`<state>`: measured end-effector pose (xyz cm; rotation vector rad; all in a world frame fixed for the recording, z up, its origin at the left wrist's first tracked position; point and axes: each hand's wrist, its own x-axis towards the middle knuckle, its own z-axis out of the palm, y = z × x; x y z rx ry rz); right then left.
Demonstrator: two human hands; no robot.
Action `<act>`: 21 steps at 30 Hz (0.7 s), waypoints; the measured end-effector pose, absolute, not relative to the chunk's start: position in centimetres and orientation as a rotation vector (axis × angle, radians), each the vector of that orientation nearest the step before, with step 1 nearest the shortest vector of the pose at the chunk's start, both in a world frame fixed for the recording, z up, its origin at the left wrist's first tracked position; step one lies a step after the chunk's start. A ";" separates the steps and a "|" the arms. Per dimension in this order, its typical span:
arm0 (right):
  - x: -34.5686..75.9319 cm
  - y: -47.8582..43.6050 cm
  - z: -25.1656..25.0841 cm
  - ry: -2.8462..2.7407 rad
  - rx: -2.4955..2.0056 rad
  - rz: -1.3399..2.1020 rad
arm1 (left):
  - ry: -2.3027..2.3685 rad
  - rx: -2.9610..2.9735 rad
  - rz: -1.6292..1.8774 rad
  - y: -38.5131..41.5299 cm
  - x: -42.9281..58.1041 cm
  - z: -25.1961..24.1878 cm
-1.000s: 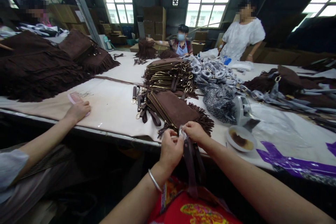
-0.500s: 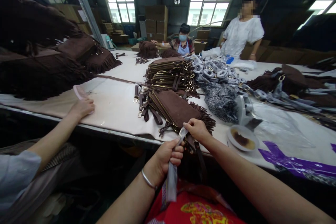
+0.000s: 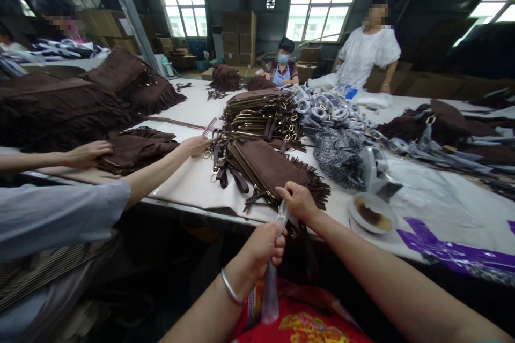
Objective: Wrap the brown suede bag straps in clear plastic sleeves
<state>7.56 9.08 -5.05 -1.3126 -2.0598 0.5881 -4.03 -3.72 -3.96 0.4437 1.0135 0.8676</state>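
My left hand [image 3: 263, 244], with a silver bangle on the wrist, is closed in a fist around a narrow clear plastic sleeve [image 3: 270, 297]. The sleeve's loose end hangs over my red apron. Just above, at the table edge, my right hand [image 3: 300, 201] pinches the upper end of the same sleeve; what is inside there is hidden by the fingers. Beyond my right hand lies a brown fringed bag [image 3: 273, 166] with a gold zip, on top of others. Dark straps [image 3: 309, 252] dangle from the edge below it.
A stack of zipped brown bags [image 3: 257, 112] stands behind. To its right are plastic-wrapped straps [image 3: 325, 107], a patterned cloth [image 3: 338, 155] and a stained white bowl [image 3: 372, 211]. At left, a co-worker's hand [image 3: 199, 144] holds a comb [image 3: 210, 127]; their other hand touches a brown bag [image 3: 140, 150].
Both my hands keep hold of the sleeve, shifting only slightly. The co-worker's comb hand has moved right toward the bag stack, and a brown bag now lies before that person.
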 end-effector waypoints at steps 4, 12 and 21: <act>8.1 9.9 -5.5 -2.167 -1.472 0.432 | 1.446 1.006 0.943 -4.0 -3.4 -4.6; 10.4 10.1 -3.3 -2.382 -1.178 0.691 | 1.948 1.658 0.744 -5.0 -3.5 -5.6; 8.6 8.6 -1.8 -2.785 -1.053 0.272 | 1.683 1.520 0.855 -5.3 -3.0 -6.0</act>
